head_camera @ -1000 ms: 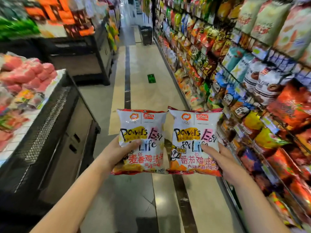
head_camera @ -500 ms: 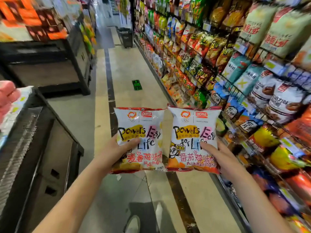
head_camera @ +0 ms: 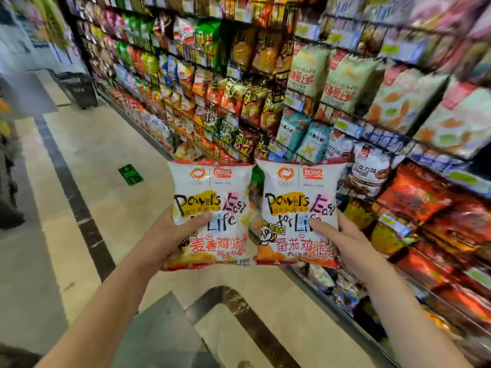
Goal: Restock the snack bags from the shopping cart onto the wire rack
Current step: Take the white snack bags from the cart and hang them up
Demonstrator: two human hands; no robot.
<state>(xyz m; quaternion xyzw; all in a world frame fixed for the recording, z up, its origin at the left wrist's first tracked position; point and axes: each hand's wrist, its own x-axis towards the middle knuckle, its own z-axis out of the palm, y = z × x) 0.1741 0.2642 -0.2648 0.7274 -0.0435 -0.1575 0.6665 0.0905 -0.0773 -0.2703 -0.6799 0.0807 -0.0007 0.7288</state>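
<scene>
Mid-carry: my left hand [head_camera: 164, 235] and right hand [head_camera: 345, 237] each grip 1 bag [head_camera: 212, 187] (thumbs in front); next I'd find rack [head_camera: 353, 119] space.

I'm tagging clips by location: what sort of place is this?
Probably a supermarket snack aisle: black wire rack crowded with colourful snack bags, pale price tags along its shelf edges, black basket on the tiled floor.

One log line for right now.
left hand: holds left snack bag; right hand: holds right snack bag; bags: upright, side by side; wire rack: at right
</scene>
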